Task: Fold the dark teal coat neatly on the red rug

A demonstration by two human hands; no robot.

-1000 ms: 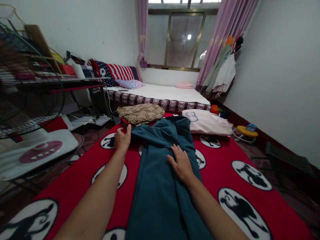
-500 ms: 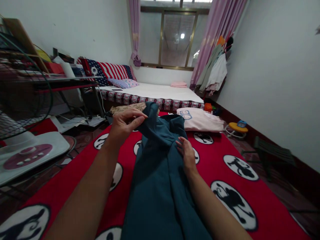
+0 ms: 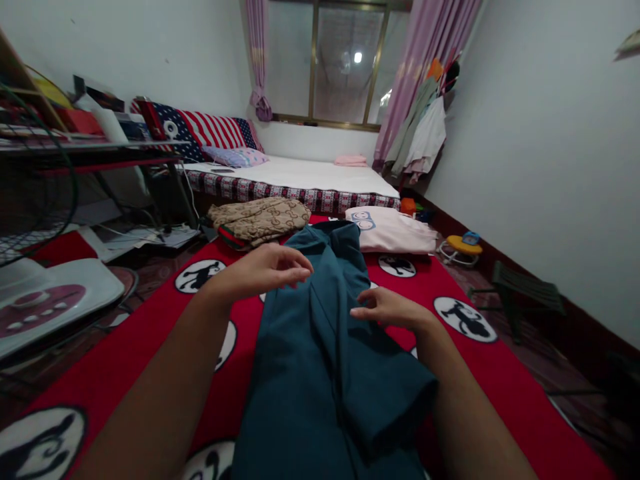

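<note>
A dark teal garment [image 3: 295, 373] lies lengthwise on the red blanket [image 3: 430, 440], its narrower gathered end pointing away from me. A sleeve-like piece [image 3: 385, 393] is folded over its right side, with the wide opening towards me. My left hand [image 3: 273, 270] hovers over the far left part of the cloth, fingers loosely bent and apart from the thumb, with no cloth seen in it. At the right edge, my right hand [image 3: 387, 308] is open, its fingers curved above the fabric. Whether its fingertips touch the cloth is unclear.
Beyond the garment lie a brown patterned folded item [image 3: 265, 217] and a folded pale pink garment [image 3: 395, 230]. A bed [image 3: 310, 173] stands under the window. On the left are a desk [image 3: 100, 150] and a fan base [image 3: 55, 307]; on the right, a yellow stool [image 3: 463, 245] and a dark folding stool [image 3: 525, 290].
My left hand has let go of the lifted far end, which now lies down, and moved nearer. The sleeve-like piece now spreads to the right. My right hand has come off the cloth's side.
</note>
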